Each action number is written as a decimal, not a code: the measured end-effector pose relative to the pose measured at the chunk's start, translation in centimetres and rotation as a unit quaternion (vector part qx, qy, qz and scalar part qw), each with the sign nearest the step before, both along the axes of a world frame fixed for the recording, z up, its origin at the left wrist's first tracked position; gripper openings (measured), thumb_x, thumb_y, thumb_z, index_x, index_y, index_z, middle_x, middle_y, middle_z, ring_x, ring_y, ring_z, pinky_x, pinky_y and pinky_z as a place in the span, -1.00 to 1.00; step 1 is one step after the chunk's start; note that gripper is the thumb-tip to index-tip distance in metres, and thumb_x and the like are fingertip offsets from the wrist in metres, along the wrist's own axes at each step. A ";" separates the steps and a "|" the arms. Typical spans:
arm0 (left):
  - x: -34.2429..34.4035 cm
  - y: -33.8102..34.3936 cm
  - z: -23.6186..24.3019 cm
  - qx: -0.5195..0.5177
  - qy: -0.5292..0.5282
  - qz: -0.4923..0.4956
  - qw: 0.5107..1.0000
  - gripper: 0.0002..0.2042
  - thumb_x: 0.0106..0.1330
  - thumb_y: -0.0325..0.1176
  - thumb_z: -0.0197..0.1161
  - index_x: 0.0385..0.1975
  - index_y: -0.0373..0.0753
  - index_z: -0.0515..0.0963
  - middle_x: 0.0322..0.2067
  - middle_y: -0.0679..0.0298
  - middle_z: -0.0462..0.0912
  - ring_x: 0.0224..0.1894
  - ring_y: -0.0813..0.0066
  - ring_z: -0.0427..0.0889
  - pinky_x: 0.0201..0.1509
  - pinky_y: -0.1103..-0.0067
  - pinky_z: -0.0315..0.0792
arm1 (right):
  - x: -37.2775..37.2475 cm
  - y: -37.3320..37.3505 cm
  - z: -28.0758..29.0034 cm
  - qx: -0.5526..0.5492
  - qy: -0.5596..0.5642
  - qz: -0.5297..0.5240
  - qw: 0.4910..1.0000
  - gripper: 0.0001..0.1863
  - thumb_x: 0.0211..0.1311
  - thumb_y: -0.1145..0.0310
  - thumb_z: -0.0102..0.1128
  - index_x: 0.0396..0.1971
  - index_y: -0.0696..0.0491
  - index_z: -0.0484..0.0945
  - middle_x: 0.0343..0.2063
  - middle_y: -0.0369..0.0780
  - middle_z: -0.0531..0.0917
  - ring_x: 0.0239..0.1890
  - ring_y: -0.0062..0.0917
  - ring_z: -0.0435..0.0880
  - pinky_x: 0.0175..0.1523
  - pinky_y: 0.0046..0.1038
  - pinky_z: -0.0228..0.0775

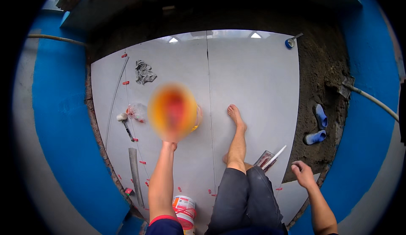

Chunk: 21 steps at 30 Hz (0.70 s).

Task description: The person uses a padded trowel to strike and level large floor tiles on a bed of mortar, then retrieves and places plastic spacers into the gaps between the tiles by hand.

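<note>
My left arm reaches forward over the tiled floor. Only the wrist end of my left hand (170, 146) shows; a round orange-red blur covers its fingers and whatever they may hold. From behind the blur juts the side of a clear, yellowish container (197, 117). Out to the right, my right hand (302, 173) hangs in the air with loosely bent fingers and nothing visible in it. Nearest to it lies a notched-looking trowel or float (265, 159) with a white handle, beside my bent leg.
Large pale tiles (253, 74) carry small red clips (125, 83), a mallet (122, 117), a plastic bag (136, 112), crumpled grey material (145, 72), a grey strip (135, 176) and blue tape (289, 43). A bucket (185, 209) stands close by. Shoes (316, 137) and a shovel (347, 87) rest on dark mortar.
</note>
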<state>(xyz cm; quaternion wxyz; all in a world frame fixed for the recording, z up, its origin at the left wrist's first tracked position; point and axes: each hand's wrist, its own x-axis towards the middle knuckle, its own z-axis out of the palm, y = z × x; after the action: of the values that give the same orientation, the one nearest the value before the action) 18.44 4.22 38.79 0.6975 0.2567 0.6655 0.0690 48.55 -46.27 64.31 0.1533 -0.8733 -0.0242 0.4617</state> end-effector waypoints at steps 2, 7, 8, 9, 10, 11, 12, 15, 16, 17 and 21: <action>2.3 0.9 -3.8 0.036 -0.010 0.079 0.996 -0.62 0.41 -0.39 -0.13 0.19 -0.34 0.33 -0.01 0.01 0.60 -0.13 0.09 0.68 0.02 0.27 0.61 | 1.3 1.3 -2.0 0.004 0.060 0.020 0.998 -0.66 0.34 0.22 0.18 -0.05 0.17 0.60 -0.25 -0.06 0.72 -0.22 -0.36 0.72 -0.05 -0.38 0.53; 6.7 2.5 -10.7 0.055 -0.020 0.227 0.972 -0.61 0.47 -0.41 -0.22 0.25 -0.33 0.28 0.10 0.01 0.54 0.06 0.07 0.62 0.22 0.25 0.51 | 5.8 4.0 -8.0 0.000 0.158 -0.056 0.986 -0.66 0.39 0.23 0.15 -0.05 0.21 0.58 -0.31 -0.12 0.71 -0.30 -0.47 0.70 -0.11 -0.42 0.52; 7.4 2.7 -11.7 0.059 -0.011 0.237 0.970 -0.62 0.48 -0.42 -0.22 0.25 -0.33 0.28 0.11 0.01 0.54 0.08 0.08 0.61 0.23 0.24 0.51 | 6.9 4.4 -9.3 0.000 0.166 -0.066 0.984 -0.66 0.39 0.24 0.15 -0.05 0.21 0.58 -0.31 -0.13 0.71 -0.29 -0.48 0.70 -0.11 -0.43 0.52; 7.9 2.6 -12.6 0.072 -0.003 0.242 0.968 -0.62 0.48 -0.43 -0.23 0.25 -0.33 0.28 0.11 0.01 0.53 0.09 0.08 0.61 0.23 0.24 0.50 | 7.9 4.7 -10.5 0.003 0.170 -0.077 0.982 -0.66 0.40 0.24 0.15 -0.05 0.22 0.58 -0.32 -0.14 0.70 -0.29 -0.49 0.69 -0.11 -0.43 0.51; 8.3 2.4 -13.3 0.069 0.013 0.231 0.970 -0.59 0.48 -0.46 -0.27 0.29 -0.33 0.24 0.16 0.02 0.50 0.12 0.09 0.60 0.26 0.24 0.48 | 9.1 5.0 -11.4 -0.008 0.163 -0.048 0.986 -0.66 0.40 0.23 0.15 -0.05 0.21 0.58 -0.33 -0.14 0.70 -0.27 -0.51 0.68 -0.10 -0.43 0.50; 8.6 2.1 -13.9 0.040 0.028 0.248 0.968 -0.60 0.50 -0.43 -0.26 0.29 -0.34 0.24 0.17 0.02 0.49 0.12 0.09 0.60 0.26 0.25 0.48 | 10.2 5.5 -12.3 -0.013 0.167 -0.064 0.984 -0.66 0.41 0.22 0.14 -0.08 0.22 0.59 -0.35 -0.15 0.70 -0.27 -0.51 0.68 -0.09 -0.43 0.49; 8.8 1.6 -14.3 0.030 0.040 0.255 0.966 -0.60 0.52 -0.40 -0.26 0.29 -0.34 0.23 0.17 0.02 0.49 0.13 0.09 0.60 0.27 0.27 0.47 | 11.4 5.9 -13.0 -0.017 0.164 -0.074 0.984 -0.66 0.41 0.21 0.14 -0.09 0.22 0.58 -0.36 -0.15 0.70 -0.27 -0.51 0.67 -0.09 -0.44 0.49; 9.3 -0.4 -14.2 0.038 0.032 0.261 0.964 -0.54 0.55 -0.17 -0.13 0.30 -0.34 0.22 0.15 0.04 0.50 0.16 0.15 0.57 0.33 0.32 0.40 | 15.2 8.4 -14.9 -0.022 0.150 -0.076 0.985 -0.64 0.43 0.18 0.11 -0.10 0.22 0.58 -0.38 -0.17 0.69 -0.28 -0.54 0.66 -0.10 -0.47 0.47; 9.6 -1.1 -13.8 0.046 0.036 0.280 0.958 -0.49 0.56 -0.07 -0.06 0.30 -0.34 0.22 0.13 0.05 0.51 0.17 0.18 0.55 0.36 0.34 0.36 | 16.7 9.8 -15.7 -0.026 0.147 -0.057 0.987 -0.64 0.43 0.18 0.11 -0.10 0.22 0.58 -0.38 -0.17 0.69 -0.28 -0.54 0.66 -0.11 -0.47 0.47; 10.0 -1.9 -13.3 0.044 0.062 0.256 0.964 -0.49 0.55 -0.05 -0.05 0.26 -0.35 0.26 0.09 0.04 0.54 0.12 0.19 0.58 0.30 0.36 0.41 | 18.4 11.4 -16.5 -0.026 0.144 -0.040 0.989 -0.64 0.43 0.18 0.11 -0.10 0.22 0.58 -0.38 -0.17 0.69 -0.28 -0.55 0.65 -0.11 -0.47 0.47; 12.7 -6.0 -12.1 0.035 0.166 0.052 0.984 -0.48 0.46 0.00 0.15 0.10 -0.40 0.41 -0.11 -0.03 0.65 -0.14 0.18 0.69 0.01 0.39 0.56 | 24.9 20.8 -22.5 0.004 0.096 0.082 0.992 -0.62 0.40 0.18 0.09 -0.05 0.19 0.59 -0.29 -0.08 0.71 -0.21 -0.37 0.70 -0.03 -0.39 0.49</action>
<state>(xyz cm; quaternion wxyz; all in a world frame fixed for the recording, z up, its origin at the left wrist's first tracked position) 31.13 -1.78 26.73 0.5634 0.2543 0.7815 0.0851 73.44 -25.50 41.81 0.1198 -0.8197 -0.0831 0.5540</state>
